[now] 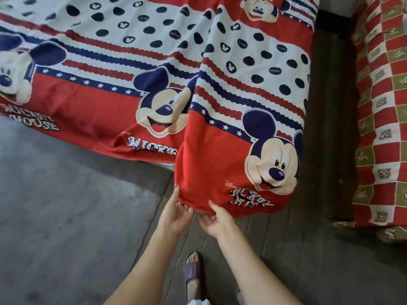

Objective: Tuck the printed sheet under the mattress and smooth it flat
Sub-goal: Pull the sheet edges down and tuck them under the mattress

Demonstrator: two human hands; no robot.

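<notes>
Grey floor is showing below the bed; a checked cloth is lying at right. Sheet is draping over the bed corner, its red hem hanging near the floor. Left hand and right hand are gripping that hem side by side, fingers clamped on the fabric.

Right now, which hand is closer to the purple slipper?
Right. The right hand grips the sheet's hem almost directly above the purple slipper; the left hand is farther left.
</notes>
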